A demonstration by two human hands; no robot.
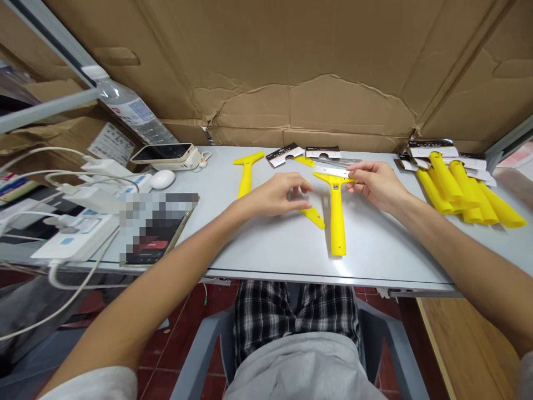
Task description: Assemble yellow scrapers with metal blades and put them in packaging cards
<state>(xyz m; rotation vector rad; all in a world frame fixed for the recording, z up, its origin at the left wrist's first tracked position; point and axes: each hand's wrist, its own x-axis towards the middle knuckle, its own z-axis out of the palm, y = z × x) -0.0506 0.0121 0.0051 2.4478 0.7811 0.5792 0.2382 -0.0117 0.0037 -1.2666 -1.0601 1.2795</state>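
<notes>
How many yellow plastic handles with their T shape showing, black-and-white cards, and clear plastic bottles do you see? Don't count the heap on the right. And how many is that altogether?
Yellow plastic T-shaped handles: 2
Black-and-white cards: 2
Clear plastic bottle: 1
Total: 5

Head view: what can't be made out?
All in the head view:
Yellow strip: partly covered by the left hand, so whether it's gripped is unclear.
Leftmost yellow handle: lower end hidden by the left wrist.
Printed cards: small lettering unreadable.
Dark device: largely pixelated.
</notes>
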